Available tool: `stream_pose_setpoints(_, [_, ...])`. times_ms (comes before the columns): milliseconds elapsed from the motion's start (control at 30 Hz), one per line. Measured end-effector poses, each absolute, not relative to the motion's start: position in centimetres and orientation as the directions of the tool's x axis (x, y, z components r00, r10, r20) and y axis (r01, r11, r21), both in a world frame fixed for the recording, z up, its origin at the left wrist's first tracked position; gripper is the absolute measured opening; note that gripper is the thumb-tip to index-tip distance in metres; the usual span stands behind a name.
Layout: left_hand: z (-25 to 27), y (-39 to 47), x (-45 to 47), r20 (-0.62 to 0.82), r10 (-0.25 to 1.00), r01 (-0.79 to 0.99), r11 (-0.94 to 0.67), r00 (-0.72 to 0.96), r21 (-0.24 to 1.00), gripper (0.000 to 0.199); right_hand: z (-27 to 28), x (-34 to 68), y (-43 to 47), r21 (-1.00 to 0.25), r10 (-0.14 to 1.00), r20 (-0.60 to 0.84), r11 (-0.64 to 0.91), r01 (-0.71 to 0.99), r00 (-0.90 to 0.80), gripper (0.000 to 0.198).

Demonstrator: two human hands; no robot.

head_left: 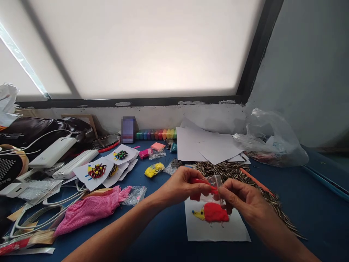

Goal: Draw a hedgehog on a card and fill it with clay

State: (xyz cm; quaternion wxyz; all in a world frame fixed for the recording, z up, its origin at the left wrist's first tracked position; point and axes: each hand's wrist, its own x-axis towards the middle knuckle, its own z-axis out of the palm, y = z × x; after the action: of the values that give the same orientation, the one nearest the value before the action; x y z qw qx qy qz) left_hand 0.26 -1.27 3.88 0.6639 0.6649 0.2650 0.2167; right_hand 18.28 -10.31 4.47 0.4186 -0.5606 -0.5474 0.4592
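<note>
My left hand [180, 186] is closed on a small clear plastic bag [217, 180] with red clay [214, 190] in it. The fingers of my right hand [244, 196] pinch the bag's other side. Just below both hands lies a white sheet of paper [218, 234]. On it is a flat hedgehog figure: a red clay body [216, 212], a yellow clay snout [199, 215], a blue nose, a dark eye and drawn thin legs. My hands hide the sheet's upper part.
Striped sunflower seeds [218, 170] are heaped behind my hands, an orange stick [256, 182] on them. Stacked white paper [205, 143] and a plastic bag [278, 145] lie farther back. Yellow clay [154, 170], finished figures [96, 171], a pink cloth [89, 211] and white cables are leftward.
</note>
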Motion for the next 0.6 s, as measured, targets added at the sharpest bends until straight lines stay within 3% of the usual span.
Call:
stream_pose_setpoints(267, [3.81, -0.96, 0.11, -0.014, 0.666, 0.041, -0.026, 0.745, 0.999, 0.026, 4.66, 18.27, -10.35, -0.975, 0.997, -0.073, -0.070, 0.211, -0.009, 0.032])
stream_pose_setpoints(600, [4.21, -1.56, 0.61, -0.084, 0.694, 0.123, -0.006, 0.715, 0.992, 0.027, 4.87, 18.21, -10.33, -0.947, 0.996, -0.087, -0.092, 0.306, 0.029, 0.034])
